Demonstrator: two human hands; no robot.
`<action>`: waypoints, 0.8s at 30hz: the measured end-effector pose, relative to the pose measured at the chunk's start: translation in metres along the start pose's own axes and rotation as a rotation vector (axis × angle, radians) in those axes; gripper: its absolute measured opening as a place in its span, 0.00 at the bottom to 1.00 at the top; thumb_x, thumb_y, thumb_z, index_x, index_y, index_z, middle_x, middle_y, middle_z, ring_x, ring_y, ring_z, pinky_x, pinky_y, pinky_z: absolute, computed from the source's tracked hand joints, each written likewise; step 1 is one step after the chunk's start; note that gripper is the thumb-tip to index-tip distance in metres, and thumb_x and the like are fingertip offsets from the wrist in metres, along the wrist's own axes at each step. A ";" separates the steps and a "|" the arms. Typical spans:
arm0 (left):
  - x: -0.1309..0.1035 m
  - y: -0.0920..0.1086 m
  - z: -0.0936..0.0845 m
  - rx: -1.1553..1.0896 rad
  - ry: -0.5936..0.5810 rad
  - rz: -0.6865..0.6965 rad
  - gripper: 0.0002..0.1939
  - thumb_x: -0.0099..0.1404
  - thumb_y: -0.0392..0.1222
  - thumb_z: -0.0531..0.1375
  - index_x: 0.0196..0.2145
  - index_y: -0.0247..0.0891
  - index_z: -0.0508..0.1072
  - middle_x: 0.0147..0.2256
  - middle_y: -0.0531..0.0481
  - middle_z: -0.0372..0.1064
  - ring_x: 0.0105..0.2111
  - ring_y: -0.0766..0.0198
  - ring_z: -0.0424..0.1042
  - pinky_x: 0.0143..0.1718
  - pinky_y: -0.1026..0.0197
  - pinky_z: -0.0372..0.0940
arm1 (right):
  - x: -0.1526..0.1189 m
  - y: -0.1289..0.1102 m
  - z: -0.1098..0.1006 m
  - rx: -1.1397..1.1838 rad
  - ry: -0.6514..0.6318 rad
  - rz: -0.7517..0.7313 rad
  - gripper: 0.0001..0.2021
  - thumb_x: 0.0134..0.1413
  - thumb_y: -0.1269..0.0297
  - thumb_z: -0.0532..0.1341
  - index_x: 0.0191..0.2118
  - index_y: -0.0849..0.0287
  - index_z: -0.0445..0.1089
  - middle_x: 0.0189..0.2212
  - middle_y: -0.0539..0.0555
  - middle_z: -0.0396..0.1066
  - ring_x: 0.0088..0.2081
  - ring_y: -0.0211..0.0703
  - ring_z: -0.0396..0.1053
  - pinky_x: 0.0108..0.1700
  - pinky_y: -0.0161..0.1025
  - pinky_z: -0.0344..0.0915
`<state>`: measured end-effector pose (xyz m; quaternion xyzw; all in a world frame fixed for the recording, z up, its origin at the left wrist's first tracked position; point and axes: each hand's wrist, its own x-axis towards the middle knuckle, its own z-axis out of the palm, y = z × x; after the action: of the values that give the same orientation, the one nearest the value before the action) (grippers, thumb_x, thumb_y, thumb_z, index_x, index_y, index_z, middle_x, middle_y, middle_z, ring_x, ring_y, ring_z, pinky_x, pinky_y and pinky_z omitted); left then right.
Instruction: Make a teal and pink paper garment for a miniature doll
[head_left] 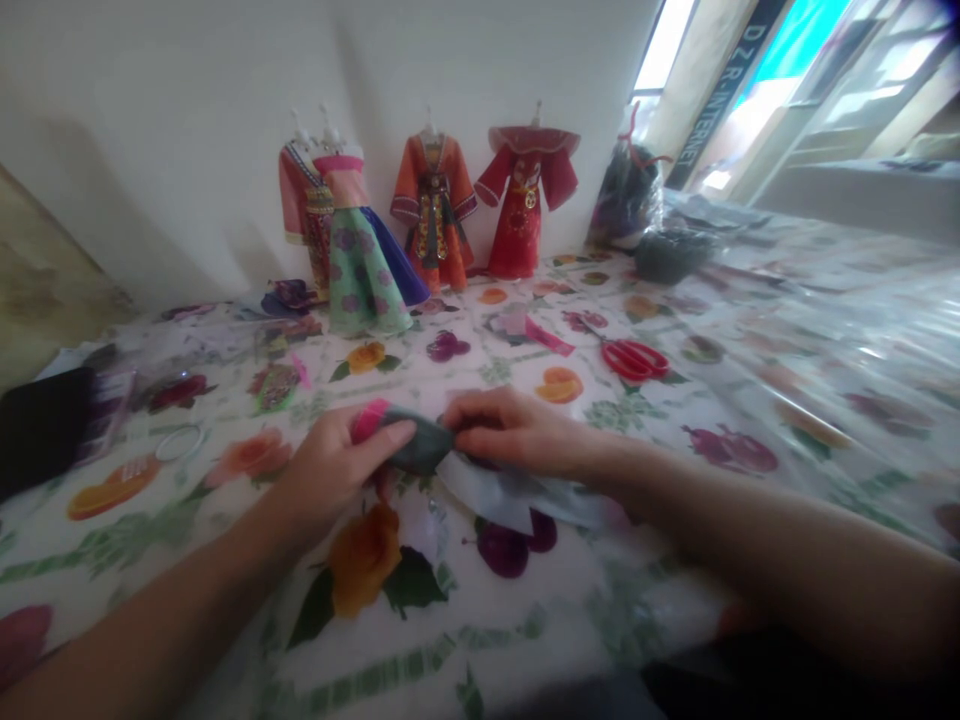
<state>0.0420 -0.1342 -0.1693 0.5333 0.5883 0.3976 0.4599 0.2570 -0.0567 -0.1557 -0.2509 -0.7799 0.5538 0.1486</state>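
Observation:
My left hand (349, 450) grips the left end of a small dark green piece of fabric (420, 443) with a pink edge, the thumb lying along its top. The fingertips of my right hand (510, 430) pinch the same fabric at its right end. Below my right hand hangs a pale grey-white piece of cloth (487, 490), reaching toward the right forearm; whether it joins the green fabric I cannot tell. Both hands are just above the fruit-and-flower tablecloth (315, 520).
Several miniature dresses stand along the wall, among them a green flowered one (364, 265), an orange robe (433, 215) and a red dress (517, 215). Red-handled scissors (634, 360) lie beyond my right hand. Plastic-wrapped bundles (671, 255) sit at the back right; a black flat object (45, 430) lies far left.

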 end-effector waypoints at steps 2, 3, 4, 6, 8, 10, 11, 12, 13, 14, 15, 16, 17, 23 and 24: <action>0.000 0.001 0.001 -0.006 0.000 0.003 0.17 0.66 0.49 0.63 0.23 0.39 0.71 0.14 0.57 0.65 0.15 0.69 0.63 0.18 0.67 0.57 | 0.000 -0.001 0.000 -0.007 0.015 0.039 0.04 0.58 0.66 0.59 0.36 0.60 0.71 0.27 0.48 0.65 0.29 0.36 0.61 0.31 0.35 0.59; 0.000 0.001 0.001 -0.002 -0.005 0.006 0.17 0.66 0.49 0.63 0.23 0.39 0.71 0.14 0.56 0.65 0.15 0.69 0.63 0.18 0.67 0.57 | 0.000 -0.001 0.001 -0.030 0.021 0.037 0.05 0.58 0.65 0.60 0.35 0.60 0.71 0.27 0.48 0.65 0.29 0.37 0.61 0.31 0.35 0.59; 0.000 0.001 0.001 0.004 -0.009 0.008 0.17 0.66 0.49 0.63 0.22 0.39 0.70 0.14 0.56 0.65 0.16 0.69 0.63 0.18 0.67 0.57 | 0.000 -0.001 0.001 -0.060 0.024 0.022 0.05 0.58 0.64 0.61 0.34 0.60 0.70 0.27 0.49 0.65 0.30 0.37 0.62 0.32 0.36 0.60; -0.001 0.002 0.001 0.010 -0.009 0.010 0.17 0.66 0.48 0.63 0.22 0.39 0.70 0.14 0.56 0.65 0.16 0.69 0.63 0.19 0.66 0.58 | 0.001 0.001 0.001 -0.113 0.023 -0.015 0.04 0.57 0.66 0.61 0.33 0.59 0.69 0.29 0.49 0.66 0.33 0.39 0.63 0.35 0.36 0.61; -0.001 0.002 0.001 0.007 -0.003 0.009 0.16 0.66 0.48 0.63 0.22 0.39 0.70 0.14 0.56 0.65 0.15 0.68 0.63 0.18 0.66 0.57 | 0.002 0.003 0.001 -0.113 0.013 -0.036 0.01 0.56 0.68 0.60 0.34 0.59 0.69 0.30 0.49 0.67 0.34 0.39 0.64 0.38 0.37 0.62; -0.001 0.001 0.000 0.012 0.005 0.012 0.16 0.65 0.48 0.63 0.22 0.39 0.69 0.14 0.56 0.65 0.15 0.68 0.63 0.18 0.66 0.57 | 0.002 0.004 -0.001 -0.073 0.001 -0.043 0.02 0.56 0.70 0.60 0.35 0.59 0.70 0.32 0.50 0.69 0.35 0.39 0.65 0.40 0.37 0.63; -0.001 0.001 0.000 0.014 0.004 0.015 0.17 0.65 0.48 0.63 0.22 0.39 0.69 0.14 0.56 0.65 0.16 0.68 0.63 0.18 0.66 0.57 | 0.001 0.004 -0.001 -0.053 -0.001 -0.045 0.03 0.55 0.71 0.59 0.35 0.59 0.70 0.32 0.50 0.69 0.36 0.39 0.65 0.40 0.37 0.63; -0.001 0.002 -0.001 0.016 0.004 0.017 0.17 0.65 0.48 0.63 0.21 0.39 0.69 0.14 0.56 0.65 0.15 0.68 0.63 0.18 0.66 0.57 | 0.001 0.004 -0.002 -0.036 -0.001 -0.043 0.03 0.55 0.71 0.59 0.35 0.59 0.70 0.32 0.50 0.69 0.35 0.39 0.65 0.39 0.37 0.63; -0.001 0.002 -0.001 0.015 0.004 0.017 0.17 0.65 0.48 0.63 0.21 0.39 0.69 0.14 0.56 0.65 0.15 0.68 0.63 0.18 0.66 0.57 | 0.001 0.004 -0.002 -0.028 0.000 -0.036 0.03 0.56 0.70 0.59 0.36 0.59 0.70 0.32 0.49 0.69 0.35 0.39 0.65 0.38 0.37 0.63; -0.001 0.002 0.000 0.013 0.002 0.014 0.17 0.65 0.48 0.63 0.21 0.39 0.69 0.14 0.56 0.64 0.15 0.69 0.63 0.18 0.66 0.57 | 0.001 0.004 -0.002 -0.027 0.003 -0.024 0.03 0.57 0.69 0.59 0.36 0.59 0.70 0.30 0.49 0.68 0.33 0.38 0.64 0.36 0.36 0.62; -0.002 0.003 0.000 0.013 -0.004 0.011 0.18 0.65 0.48 0.63 0.21 0.39 0.69 0.14 0.56 0.65 0.15 0.69 0.63 0.18 0.66 0.57 | 0.001 0.003 -0.001 -0.032 0.008 -0.010 0.04 0.58 0.67 0.59 0.36 0.58 0.71 0.29 0.49 0.67 0.32 0.38 0.64 0.34 0.36 0.61; -0.002 0.003 0.001 0.014 -0.008 0.009 0.18 0.66 0.48 0.62 0.21 0.39 0.69 0.14 0.56 0.65 0.16 0.69 0.63 0.19 0.67 0.57 | 0.001 0.002 0.000 -0.041 0.016 0.000 0.05 0.59 0.64 0.60 0.35 0.58 0.71 0.28 0.48 0.66 0.30 0.37 0.63 0.33 0.36 0.60; -0.002 0.003 0.002 0.017 -0.016 0.005 0.18 0.66 0.48 0.62 0.21 0.39 0.69 0.14 0.56 0.65 0.16 0.70 0.63 0.19 0.67 0.58 | 0.001 0.002 0.001 -0.054 0.024 0.003 0.07 0.60 0.61 0.61 0.34 0.59 0.70 0.27 0.48 0.65 0.30 0.37 0.62 0.32 0.36 0.59; -0.004 -0.001 0.008 -0.039 -0.011 -0.037 0.16 0.65 0.50 0.64 0.25 0.39 0.70 0.16 0.58 0.65 0.16 0.70 0.64 0.18 0.67 0.58 | 0.002 0.004 0.007 -0.110 0.050 -0.049 0.05 0.59 0.66 0.60 0.32 0.60 0.68 0.28 0.48 0.64 0.31 0.37 0.62 0.34 0.37 0.60; -0.004 -0.001 0.008 -0.055 -0.006 -0.032 0.16 0.65 0.49 0.64 0.25 0.39 0.70 0.16 0.58 0.65 0.16 0.70 0.63 0.18 0.67 0.58 | 0.002 0.004 0.006 -0.103 0.034 -0.050 0.03 0.58 0.68 0.60 0.33 0.59 0.69 0.29 0.49 0.65 0.31 0.37 0.62 0.35 0.37 0.61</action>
<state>0.0496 -0.1389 -0.1719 0.5121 0.5844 0.4046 0.4822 0.2532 -0.0593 -0.1612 -0.2481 -0.8109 0.5046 0.1623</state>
